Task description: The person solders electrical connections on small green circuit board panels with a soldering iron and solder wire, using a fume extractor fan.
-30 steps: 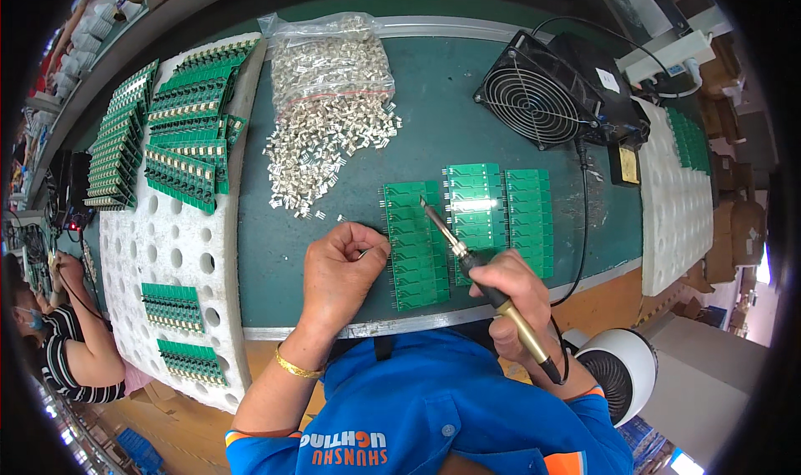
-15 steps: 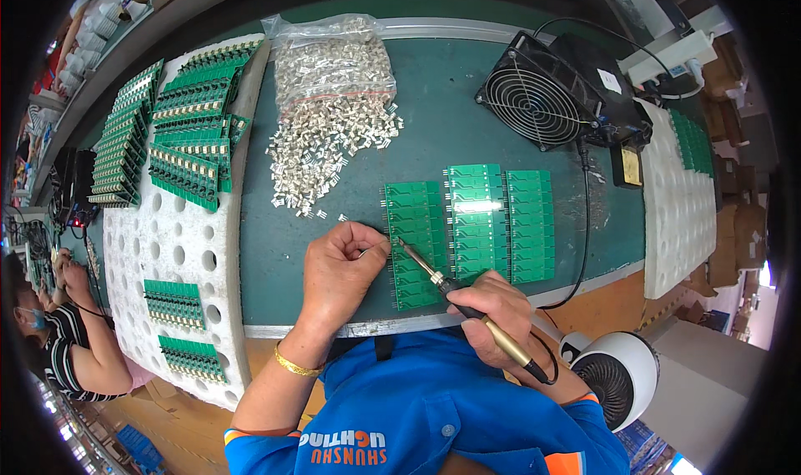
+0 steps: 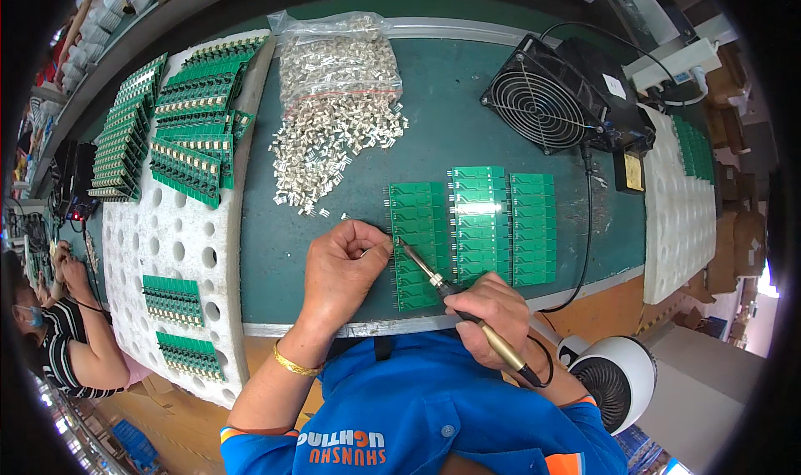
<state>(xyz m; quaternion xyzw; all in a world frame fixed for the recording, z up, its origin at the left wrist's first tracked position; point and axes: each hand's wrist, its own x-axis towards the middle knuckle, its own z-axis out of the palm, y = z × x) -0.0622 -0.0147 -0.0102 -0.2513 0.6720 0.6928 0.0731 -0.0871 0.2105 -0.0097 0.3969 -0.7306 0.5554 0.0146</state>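
Observation:
My right hand (image 3: 491, 318) is wrapped round a soldering iron (image 3: 430, 274), whose tip touches or nearly touches the left edge of a green circuit board panel (image 3: 420, 216). Beside that tip, my left hand (image 3: 340, 268) is closed in a pinch at the panel's edge; what its fingers hold is hidden. Two more green panels, a middle one (image 3: 478, 224) and a right one (image 3: 532, 229), lie alongside on the green mat. Past my left hand, small white pin connectors (image 3: 321, 154) spill in a heap from a clear plastic bag (image 3: 338, 53).
A black fan (image 3: 542, 99) stands at the back right, near a small box with a yellow pad (image 3: 631, 171). White foam boards with holes (image 3: 167, 245) on the left carry several populated circuit boards (image 3: 173, 301). A white fan (image 3: 622, 379) is at lower right. Another person (image 3: 92, 341) works at far left.
The view has shifted slightly. Both hands and the soldering iron hold nearly the same place at the left panel's edge.

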